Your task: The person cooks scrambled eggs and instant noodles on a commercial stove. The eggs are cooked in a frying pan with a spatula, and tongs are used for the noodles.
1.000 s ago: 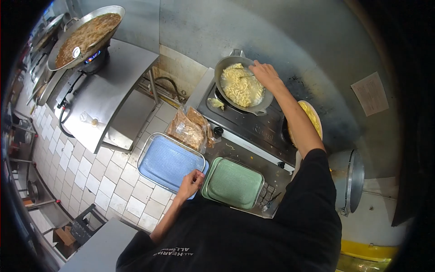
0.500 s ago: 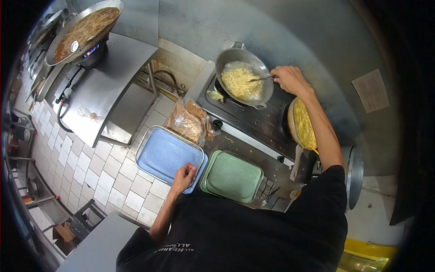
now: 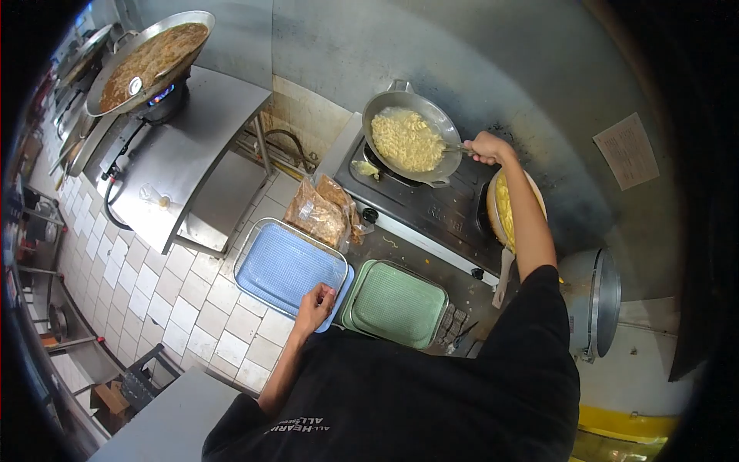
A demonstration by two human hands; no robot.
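Observation:
My right hand [image 3: 489,148] is closed around the handle of a metal cooking utensil [image 3: 462,148]. Its far end reaches into a wok [image 3: 452,127] at the back of the stove; its exact shape is hard to make out. Pale yellow pieces of food [image 3: 404,138] sit in bubbling liquid in the wok. My left hand [image 3: 314,306] hovers over the near right corner of a blue basket-like tray [image 3: 289,266], its fingers curled together. Whether anything is in them is hidden. Just right of it lies a green tray [image 3: 400,302] with a mesh surface.
On the stove [image 3: 439,212], a handled pan [image 3: 500,219] of yellow food sits under my right forearm. Plastic bags of brown food [image 3: 315,215] lie beside the trays. A large wok [image 3: 158,61] heats over a flame at upper left. A big metal pot [image 3: 604,304] stands at right.
My right hand has moved down and slightly right, and the utensil has shifted to the wok's right side. The food is more spread out. My left hand has barely moved.

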